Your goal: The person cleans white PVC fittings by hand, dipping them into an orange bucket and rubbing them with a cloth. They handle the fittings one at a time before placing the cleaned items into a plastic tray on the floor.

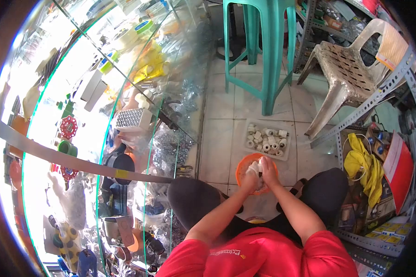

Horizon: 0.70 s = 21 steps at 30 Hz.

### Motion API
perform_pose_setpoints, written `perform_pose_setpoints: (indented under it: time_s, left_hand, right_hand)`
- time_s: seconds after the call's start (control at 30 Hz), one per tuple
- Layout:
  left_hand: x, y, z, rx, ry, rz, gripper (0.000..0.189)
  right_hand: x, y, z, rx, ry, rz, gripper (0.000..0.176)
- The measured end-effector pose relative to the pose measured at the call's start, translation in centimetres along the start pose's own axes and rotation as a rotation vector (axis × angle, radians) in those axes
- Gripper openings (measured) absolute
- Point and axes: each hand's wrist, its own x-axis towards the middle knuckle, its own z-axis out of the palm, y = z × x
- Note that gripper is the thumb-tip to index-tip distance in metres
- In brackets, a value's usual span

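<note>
Both of my hands are close together above an orange basin (241, 161) on the tiled floor. My left hand (250, 181) is closed around something white (253, 168), perhaps a cloth or suds; the view is too small to tell. My right hand (268, 171) presses in from the other side, its fingers closed on a small white piece (261, 161) that looks like a pipe fitting. The hands hide most of the basin's inside. Just beyond it sits a clear plastic container (286, 154) with several white pipe fittings (266, 138).
A glass display case (143, 184) full of hardware runs along the left. Ahead stands a green plastic stool (269, 78). A worn plastic chair (344, 64) and a metal shelf frame (379, 97) are at the right, with a yellow bag (363, 166) on the shelf.
</note>
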Motion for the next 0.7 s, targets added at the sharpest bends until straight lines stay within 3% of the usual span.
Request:
perform_pose_setpoints:
  time_s: [0.07,0.13,0.23,0.33,0.43,0.5,0.57,0.63,0.7]
  left_hand:
    - [0.0,-1.4,0.5,0.408,0.025,0.191,0.024]
    - [-0.9,1.9,0.0,0.121,0.029,0.158,0.035]
    - [-2.2,8.8,-2.4,-0.027,-0.005,0.098,0.04]
    - [-1.7,7.3,-2.6,-0.232,-0.071,-0.009,0.035]
    - [0.2,0.6,-0.6,-0.71,-0.093,-0.309,0.03]
    - [0.1,-1.5,1.6,-0.14,0.007,0.056,0.027]
    - [-0.1,-2.6,2.2,0.292,0.045,0.233,0.027]
    - [-1.0,0.6,0.8,0.58,0.031,0.227,0.028]
    - [-1.0,4.4,-0.9,0.09,0.024,-0.095,0.028]
  right_hand:
    - [0.3,0.3,-0.4,-0.088,-0.002,0.056,0.032]
    - [0.5,1.4,-0.3,-0.07,-0.038,0.038,0.031]
    - [0.6,1.5,-0.4,0.039,-0.12,0.069,0.032]
    - [0.4,0.3,-0.5,0.094,-0.147,0.108,0.036]
    - [0.6,0.1,-0.4,0.083,-0.09,0.167,0.038]
    - [0.6,0.2,-0.4,0.019,-0.041,0.193,0.038]
    - [0.4,0.2,-0.3,-0.092,0.003,0.196,0.038]
    - [0.3,0.8,0.2,-0.136,0.066,0.207,0.037]
    - [0.2,0.2,0.3,-0.133,0.034,0.193,0.037]
